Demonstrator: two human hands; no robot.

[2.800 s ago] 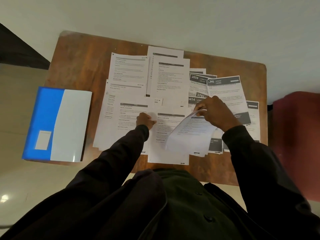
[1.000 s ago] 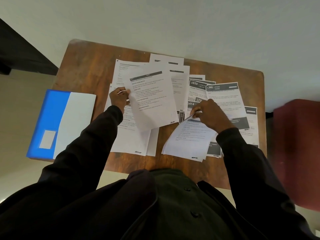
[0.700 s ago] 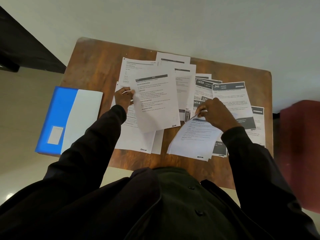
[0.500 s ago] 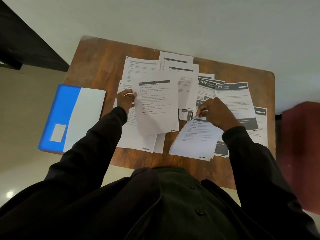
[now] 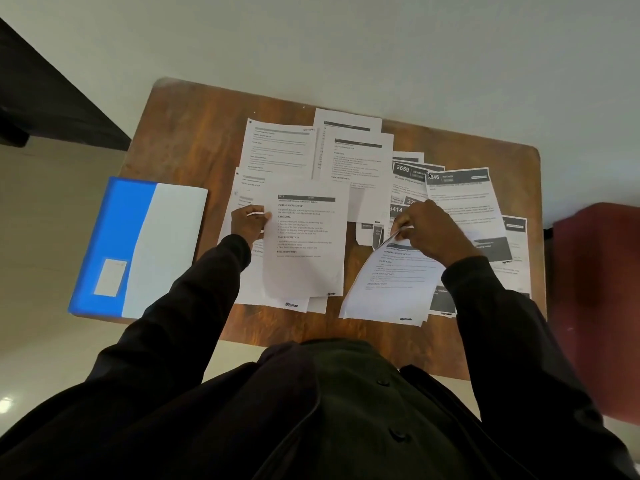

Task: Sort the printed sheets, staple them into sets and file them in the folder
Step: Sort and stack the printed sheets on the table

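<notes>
Printed sheets [image 5: 356, 157] strew the wooden table [image 5: 194, 133]; left hand's [image 5: 247, 225] fingers pinch one sheet [image 5: 304, 244], right hand's [image 5: 433, 233] a stack [image 5: 391, 289].

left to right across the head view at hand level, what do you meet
blue and white folder → left hand → single sheet it holds → right hand pinching a sheaf of sheets → red seat

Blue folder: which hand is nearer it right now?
Left. The left hand pinches a sheet just right of the blue folder; the right hand grips a stack farther right.
</notes>
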